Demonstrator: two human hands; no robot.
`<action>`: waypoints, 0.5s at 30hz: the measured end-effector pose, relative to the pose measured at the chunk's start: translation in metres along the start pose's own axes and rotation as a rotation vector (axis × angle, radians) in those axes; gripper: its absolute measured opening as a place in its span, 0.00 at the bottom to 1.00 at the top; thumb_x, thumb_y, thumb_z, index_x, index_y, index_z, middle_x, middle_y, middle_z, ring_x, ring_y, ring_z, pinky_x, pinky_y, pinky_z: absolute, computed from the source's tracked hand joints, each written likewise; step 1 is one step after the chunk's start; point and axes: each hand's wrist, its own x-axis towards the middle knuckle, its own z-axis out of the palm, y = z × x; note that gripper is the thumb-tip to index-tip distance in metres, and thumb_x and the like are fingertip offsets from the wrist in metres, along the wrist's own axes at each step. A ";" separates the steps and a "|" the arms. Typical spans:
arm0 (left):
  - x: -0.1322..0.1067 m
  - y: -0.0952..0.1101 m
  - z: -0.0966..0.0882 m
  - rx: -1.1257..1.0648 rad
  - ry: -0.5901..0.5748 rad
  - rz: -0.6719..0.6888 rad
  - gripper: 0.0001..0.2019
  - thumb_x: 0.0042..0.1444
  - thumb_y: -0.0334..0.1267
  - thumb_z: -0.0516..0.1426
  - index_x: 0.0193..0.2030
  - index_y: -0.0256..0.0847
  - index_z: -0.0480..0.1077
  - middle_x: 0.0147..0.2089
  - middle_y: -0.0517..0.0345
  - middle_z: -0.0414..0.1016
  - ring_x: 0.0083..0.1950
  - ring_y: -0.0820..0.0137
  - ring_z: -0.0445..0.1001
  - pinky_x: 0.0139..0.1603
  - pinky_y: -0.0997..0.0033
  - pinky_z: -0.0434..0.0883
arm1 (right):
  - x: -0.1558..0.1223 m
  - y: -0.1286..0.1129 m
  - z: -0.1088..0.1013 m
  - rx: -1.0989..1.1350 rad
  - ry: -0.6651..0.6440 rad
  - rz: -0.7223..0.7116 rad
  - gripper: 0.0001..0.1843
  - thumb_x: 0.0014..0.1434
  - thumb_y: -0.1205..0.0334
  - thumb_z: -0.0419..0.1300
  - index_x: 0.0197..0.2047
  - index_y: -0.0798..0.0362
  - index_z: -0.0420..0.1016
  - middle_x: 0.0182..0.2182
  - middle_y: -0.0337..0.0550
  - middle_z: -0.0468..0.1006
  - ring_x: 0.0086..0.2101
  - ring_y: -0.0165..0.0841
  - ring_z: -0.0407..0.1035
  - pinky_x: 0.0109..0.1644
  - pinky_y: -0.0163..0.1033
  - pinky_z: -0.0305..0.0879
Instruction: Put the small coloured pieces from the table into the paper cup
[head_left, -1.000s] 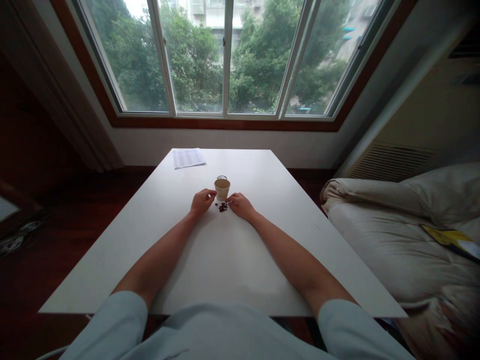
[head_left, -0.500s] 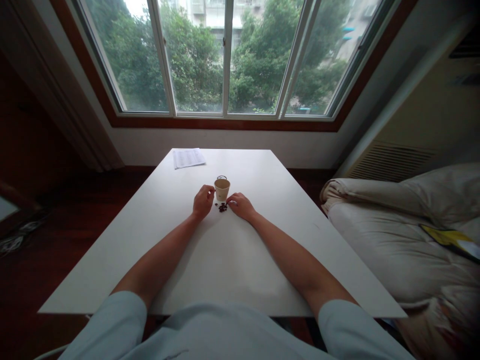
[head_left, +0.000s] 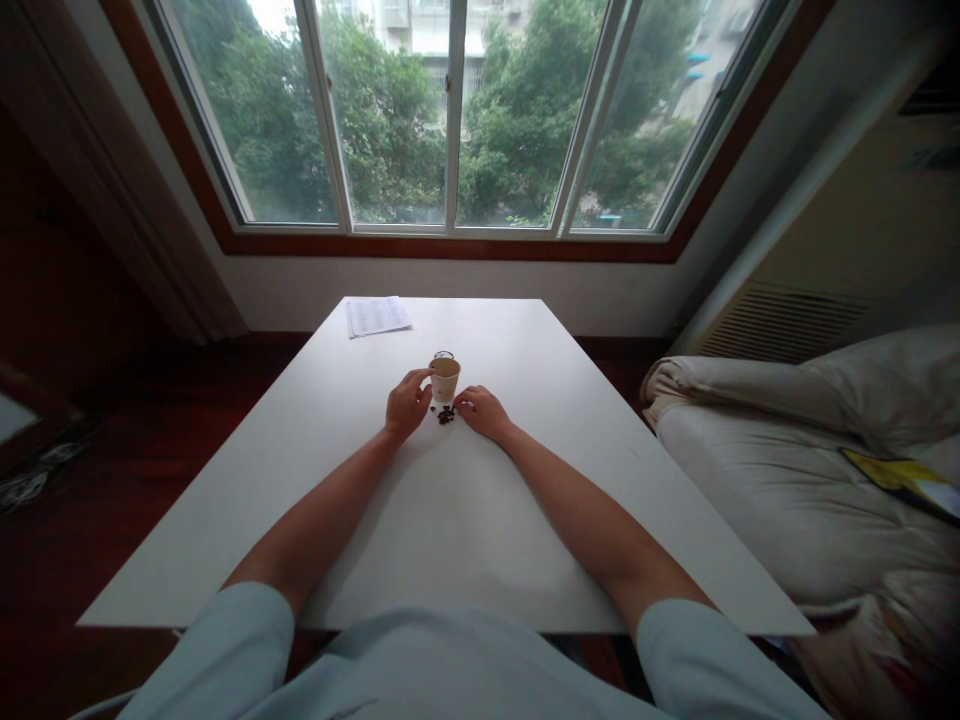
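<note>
A small beige paper cup [head_left: 445,381] stands upright in the middle of the white table [head_left: 450,520]. Just in front of it lies a little heap of dark beans [head_left: 445,414]. My left hand [head_left: 406,403] is raised beside the cup's left side, with thumb and fingers pinched together at the rim. What they pinch is too small to make out. My right hand [head_left: 481,409] rests on the table at the right of the beans, its fingers curled with the tips down by the heap.
A printed sheet of paper [head_left: 377,315] lies at the table's far left corner. A small dark object [head_left: 444,354] sits right behind the cup. A bed with rumpled bedding [head_left: 810,450] stands to the right. A wide window [head_left: 450,110] fills the far wall.
My left hand has lifted from the table beside the beans up to the cup's rim, still pinched. My right hand has hardly moved.
</note>
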 end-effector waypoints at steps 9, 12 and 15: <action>-0.002 0.002 0.000 0.167 -0.203 0.060 0.28 0.62 0.35 0.53 0.69 0.47 0.58 0.69 0.49 0.61 0.35 0.73 0.74 0.42 0.69 0.74 | 0.000 -0.003 -0.002 -0.010 0.000 -0.004 0.09 0.60 0.68 0.58 0.39 0.50 0.80 0.37 0.44 0.77 0.42 0.36 0.66 0.48 0.40 0.62; -0.003 0.003 0.001 0.196 -0.234 0.077 0.31 0.61 0.34 0.54 0.71 0.45 0.55 0.71 0.48 0.57 0.41 0.69 0.76 0.44 0.68 0.75 | 0.000 -0.004 -0.002 -0.018 0.000 0.004 0.09 0.60 0.68 0.58 0.40 0.50 0.80 0.37 0.44 0.77 0.43 0.36 0.66 0.48 0.40 0.62; -0.003 0.003 0.001 0.197 -0.247 0.107 0.31 0.61 0.34 0.54 0.71 0.45 0.55 0.72 0.49 0.56 0.46 0.66 0.76 0.45 0.67 0.76 | 0.000 -0.004 -0.002 -0.033 0.000 0.010 0.11 0.59 0.69 0.59 0.43 0.50 0.80 0.39 0.44 0.78 0.43 0.36 0.66 0.49 0.40 0.63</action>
